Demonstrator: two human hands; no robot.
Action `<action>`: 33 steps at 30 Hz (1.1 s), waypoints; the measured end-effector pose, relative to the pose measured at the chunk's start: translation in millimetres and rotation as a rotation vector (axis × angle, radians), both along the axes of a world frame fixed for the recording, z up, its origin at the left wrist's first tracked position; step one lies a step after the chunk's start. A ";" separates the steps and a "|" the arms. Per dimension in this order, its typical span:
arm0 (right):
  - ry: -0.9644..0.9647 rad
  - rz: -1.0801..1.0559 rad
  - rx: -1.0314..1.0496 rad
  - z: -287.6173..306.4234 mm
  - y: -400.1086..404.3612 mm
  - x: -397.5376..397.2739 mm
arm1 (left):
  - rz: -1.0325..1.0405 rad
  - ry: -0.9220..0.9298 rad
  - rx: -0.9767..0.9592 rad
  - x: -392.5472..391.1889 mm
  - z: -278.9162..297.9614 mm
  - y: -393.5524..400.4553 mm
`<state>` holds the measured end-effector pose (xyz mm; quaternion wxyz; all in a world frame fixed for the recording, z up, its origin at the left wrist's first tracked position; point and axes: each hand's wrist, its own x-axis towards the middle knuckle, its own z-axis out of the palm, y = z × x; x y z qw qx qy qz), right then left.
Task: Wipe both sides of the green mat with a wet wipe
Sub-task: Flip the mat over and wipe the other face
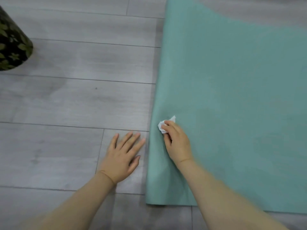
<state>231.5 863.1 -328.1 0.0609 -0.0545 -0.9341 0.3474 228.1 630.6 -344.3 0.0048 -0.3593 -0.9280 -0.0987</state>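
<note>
The green mat (pixel 232 97) lies flat on the grey floor and fills the right half of the view; its left edge runs from top centre down to the lower middle. My right hand (pixel 176 141) grips a crumpled white wet wipe (pixel 162 126) and presses it on the mat close to that left edge. My left hand (pixel 123 156) rests flat on the floor just left of the mat, fingers spread and straight, holding nothing.
Grey wood-look floor planks (pixel 74 100) cover the left side. A dark round object with a green leaf pattern (pixel 13 45) stands at the far left edge, well away from the mat.
</note>
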 end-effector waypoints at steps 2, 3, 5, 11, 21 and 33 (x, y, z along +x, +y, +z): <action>0.058 -0.002 0.048 -4.4 -2.5 0.6 | -0.165 0.046 -0.011 0.8 -4.9 -2.3; 0.080 -0.007 0.052 -5.3 -2.8 -1.6 | -0.209 0.057 -0.038 -2.0 -5.8 -3.3; 0.088 -0.001 0.039 -7.0 -2.2 -3.2 | -0.214 0.049 -0.087 -4.3 -5.1 -3.6; 0.082 -0.002 0.010 -6.1 0.2 -1.7 | -0.154 -0.059 -0.057 -5.6 3.8 2.0; 0.160 -0.056 -0.164 16.2 -36.1 -63.9 | -0.123 -0.150 -0.031 -4.8 5.2 2.8; 0.161 -0.114 0.281 -3.0 87.8 -93.4 | -0.143 -0.191 -0.083 -9.4 4.7 2.8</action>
